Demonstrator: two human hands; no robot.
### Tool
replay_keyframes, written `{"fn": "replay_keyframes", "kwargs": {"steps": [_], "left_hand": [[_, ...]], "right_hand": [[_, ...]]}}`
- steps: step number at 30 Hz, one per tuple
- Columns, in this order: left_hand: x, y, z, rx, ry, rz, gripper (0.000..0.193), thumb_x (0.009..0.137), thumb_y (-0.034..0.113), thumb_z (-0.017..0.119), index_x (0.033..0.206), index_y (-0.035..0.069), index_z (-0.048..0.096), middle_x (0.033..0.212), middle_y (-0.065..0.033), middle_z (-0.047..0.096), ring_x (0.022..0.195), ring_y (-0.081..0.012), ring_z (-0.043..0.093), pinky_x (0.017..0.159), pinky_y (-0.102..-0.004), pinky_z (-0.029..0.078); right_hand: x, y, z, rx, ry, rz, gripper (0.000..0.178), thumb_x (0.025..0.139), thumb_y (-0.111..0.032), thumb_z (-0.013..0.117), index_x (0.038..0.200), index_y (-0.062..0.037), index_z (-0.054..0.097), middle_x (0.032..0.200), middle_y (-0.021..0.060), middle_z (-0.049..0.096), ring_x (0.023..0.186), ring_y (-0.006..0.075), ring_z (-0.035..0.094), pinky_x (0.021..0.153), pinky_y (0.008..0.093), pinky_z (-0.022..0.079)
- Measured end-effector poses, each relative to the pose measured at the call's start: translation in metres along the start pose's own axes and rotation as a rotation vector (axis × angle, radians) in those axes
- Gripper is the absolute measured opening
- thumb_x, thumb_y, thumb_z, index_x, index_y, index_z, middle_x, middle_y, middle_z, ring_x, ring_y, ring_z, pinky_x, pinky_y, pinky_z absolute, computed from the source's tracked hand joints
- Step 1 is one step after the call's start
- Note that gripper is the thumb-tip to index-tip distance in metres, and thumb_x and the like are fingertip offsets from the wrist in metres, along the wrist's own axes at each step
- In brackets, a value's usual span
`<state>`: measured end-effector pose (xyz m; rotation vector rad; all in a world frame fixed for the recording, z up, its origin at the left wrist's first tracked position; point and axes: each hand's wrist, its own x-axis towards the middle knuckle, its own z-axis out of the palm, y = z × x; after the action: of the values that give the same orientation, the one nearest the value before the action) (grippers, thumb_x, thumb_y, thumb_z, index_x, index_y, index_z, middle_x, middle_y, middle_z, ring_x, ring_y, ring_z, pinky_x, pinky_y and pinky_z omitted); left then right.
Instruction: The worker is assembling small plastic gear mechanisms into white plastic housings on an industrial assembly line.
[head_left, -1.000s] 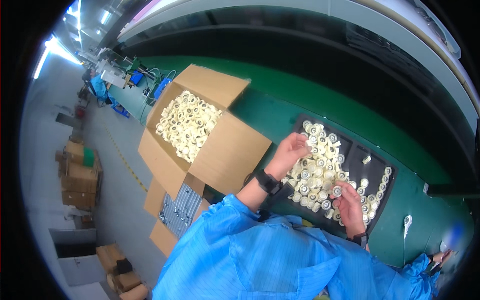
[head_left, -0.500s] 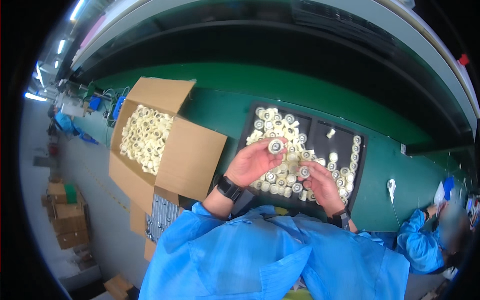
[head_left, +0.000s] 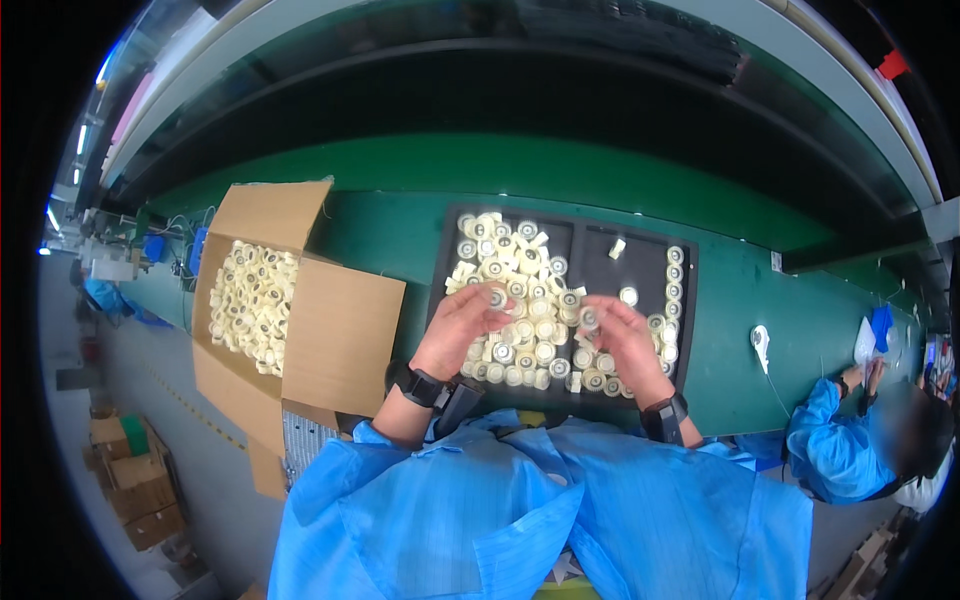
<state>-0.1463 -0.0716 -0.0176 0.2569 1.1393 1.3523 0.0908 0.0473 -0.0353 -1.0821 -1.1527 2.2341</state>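
Observation:
My left hand [head_left: 455, 328] pinches a round cream plastic piece with a dark ring [head_left: 498, 298] over the left half of a black tray [head_left: 574, 250]. Between the fingertips of my right hand [head_left: 628, 345] is another such round piece [head_left: 588, 318], held above the tray's divider. Heaped cream pieces [head_left: 530, 262] fill the left compartment. In the right compartment a line of pieces [head_left: 674, 273] runs along the right wall, with more near its front, partly hidden by my right hand. One small piece [head_left: 617, 248] lies on its side near the back.
On the left an open cardboard box [head_left: 340, 325] holds a heap of similar cream pieces. A white corded device [head_left: 760, 350] lies on the green table [head_left: 725, 330] to the right. Farther right sits a person in a blue sleeve [head_left: 830, 445]. A shelf edge hangs over the back.
The view has shifted, so tray and box appear farther left. My hands have moved apart, the right one now higher and nearer the divider. Each still holds a round piece.

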Motion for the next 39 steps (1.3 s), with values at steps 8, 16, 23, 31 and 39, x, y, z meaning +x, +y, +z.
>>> {"fn": "replay_keyframes", "kwargs": {"steps": [8, 16, 23, 31, 39], "left_hand": [[0.01, -0.02, -0.013, 0.421, 0.173, 0.129, 0.025, 0.095, 0.016, 0.058, 0.113, -0.001, 0.059, 0.09, -0.0038, 0.065, 0.078, -0.0094, 0.062, 0.072, -0.0228, 0.049], [0.012, -0.028, -0.015, 0.769, 0.3, 0.29, 0.022, 0.089, 0.008, 0.062, 0.11, 0.001, 0.062, 0.09, -0.0057, 0.061, 0.069, -0.0099, 0.06, 0.062, -0.0235, 0.048], [0.012, -0.039, -0.022, 1.111, 0.481, 0.718, 0.022, 0.079, 0.006, 0.063, 0.1, 0.001, 0.061, 0.092, -0.0138, 0.059, 0.072, -0.0269, 0.059, 0.059, -0.0343, 0.049], [-0.022, -0.033, -0.003, 1.08, 0.404, 0.618, 0.025, 0.084, 0.009, 0.062, 0.107, 0.0, 0.057, 0.099, -0.0138, 0.059, 0.066, -0.024, 0.061, 0.062, -0.0352, 0.05], [-0.05, -0.021, -0.007, 1.104, 0.457, 0.626, 0.027, 0.084, 0.005, 0.059, 0.11, 0.002, 0.055, 0.1, -0.0126, 0.056, 0.07, -0.0235, 0.062, 0.064, -0.0352, 0.05]], "right_hand": [[0.009, -0.013, -0.027, -0.323, 0.237, -0.225, 0.024, 0.093, -0.013, 0.058, 0.116, -0.0048, 0.062, 0.097, -0.0024, 0.065, 0.079, 0.0025, 0.055, 0.061, 0.0177, 0.043], [0.022, 0.009, -0.031, -0.719, 0.332, -0.432, 0.021, 0.089, -0.005, 0.059, 0.109, -0.001, 0.063, 0.101, 0.0091, 0.066, 0.088, 0.0169, 0.063, 0.072, 0.0261, 0.05], [0.023, 0.027, -0.066, -0.988, 0.336, -0.539, 0.027, 0.087, 0.0, 0.056, 0.113, 0.0004, 0.06, 0.11, 0.0116, 0.062, 0.103, 0.0212, 0.059, 0.09, 0.0302, 0.046], [0.015, 0.007, -0.038, -0.951, 0.333, -0.543, 0.026, 0.088, -0.003, 0.057, 0.114, -0.0024, 0.061, 0.121, 0.0098, 0.059, 0.096, 0.0173, 0.06, 0.066, 0.0242, 0.048], [0.009, 0.009, -0.046, -1.005, 0.363, -0.603, 0.026, 0.088, -0.005, 0.058, 0.114, -0.0029, 0.062, 0.12, 0.0101, 0.06, 0.089, 0.0166, 0.062, 0.063, 0.0242, 0.047]]}}
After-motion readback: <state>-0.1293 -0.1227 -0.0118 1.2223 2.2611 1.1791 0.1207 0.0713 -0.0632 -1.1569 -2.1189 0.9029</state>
